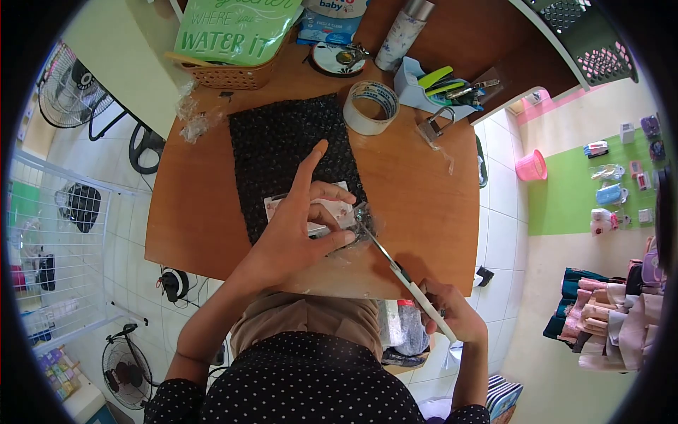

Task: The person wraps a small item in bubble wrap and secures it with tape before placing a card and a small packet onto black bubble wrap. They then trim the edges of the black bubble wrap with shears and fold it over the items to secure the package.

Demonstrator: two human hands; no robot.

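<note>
My left hand bends over a small white printed packet in clear plastic, thumb and fingers closing at its right end while the index finger points up. Crumpled clear plastic sticks out beside those fingertips. In my right hand is a long slim cutting tool with a white handle and a thin silver blade. Its tip is right at the plastic by my left thumb. Under the packet a black bubble wrap sheet is spread on the wooden desk.
A tape roll and a padlock lie behind the sheet. Farther back are a pen tray, a floral bottle and a wicker basket. Plastic scraps lie at the left. A shelf overhangs the back right.
</note>
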